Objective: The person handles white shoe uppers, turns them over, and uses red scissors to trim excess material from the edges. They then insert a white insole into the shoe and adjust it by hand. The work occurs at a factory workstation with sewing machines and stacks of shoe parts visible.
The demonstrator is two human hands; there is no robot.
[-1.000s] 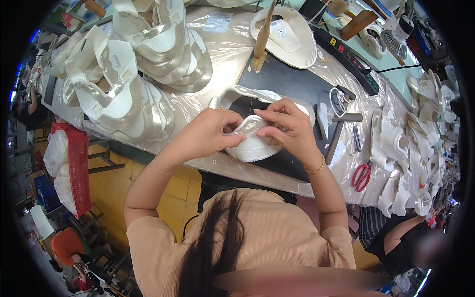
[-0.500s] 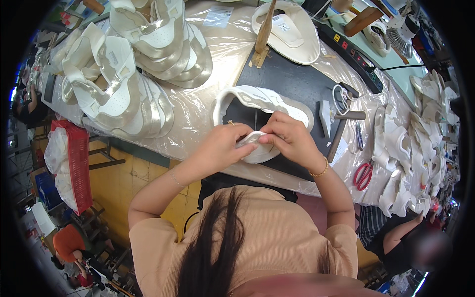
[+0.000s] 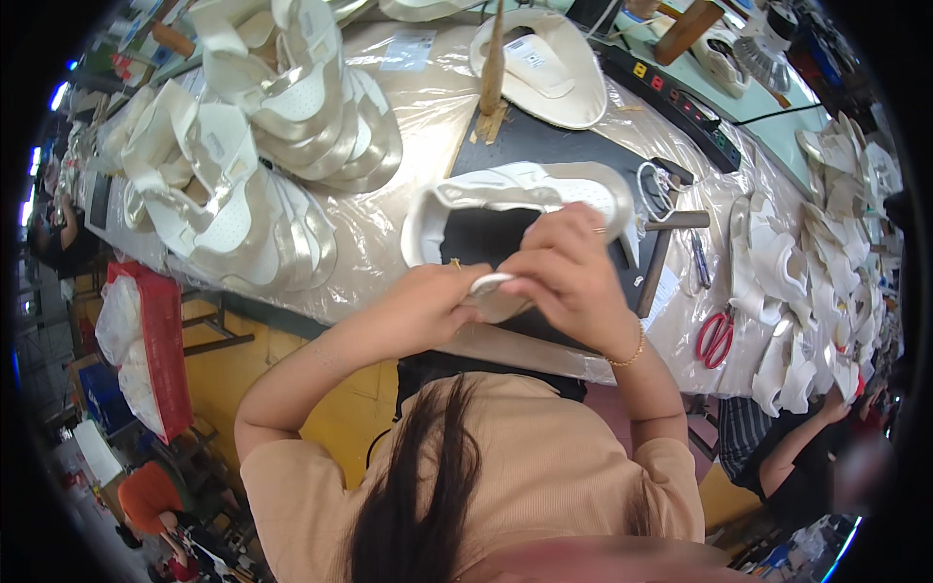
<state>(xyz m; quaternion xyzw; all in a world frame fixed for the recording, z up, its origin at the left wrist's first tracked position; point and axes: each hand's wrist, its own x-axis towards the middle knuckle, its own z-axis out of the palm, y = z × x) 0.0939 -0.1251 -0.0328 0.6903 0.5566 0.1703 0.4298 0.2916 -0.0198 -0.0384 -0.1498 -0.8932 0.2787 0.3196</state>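
My left hand (image 3: 445,299) is closed on a small curved white shoe piece (image 3: 500,303), pinching it at its left side. My right hand (image 3: 567,267) grips the upper edge of the same piece with its fingers, slightly blurred. Just beyond both hands lies a white shoe upper (image 3: 465,187) with a padded collar, on a black board (image 3: 593,155). Whether the held piece is joined to that upper is hidden by my hands.
Stacked shoe uppers (image 3: 282,219) stand at the left. Right of the board are a hammer (image 3: 678,221), a pen-like tool (image 3: 700,260), red-handled scissors (image 3: 714,340) and piled white shoe parts (image 3: 777,282). A power strip (image 3: 671,102) lies farther back; a red crate (image 3: 163,350) stands at lower left.
My right hand has turned and risen, its fingers now higher over the upper. The held piece has tilted and shows less of its face. The upper's right end has swung up slightly.
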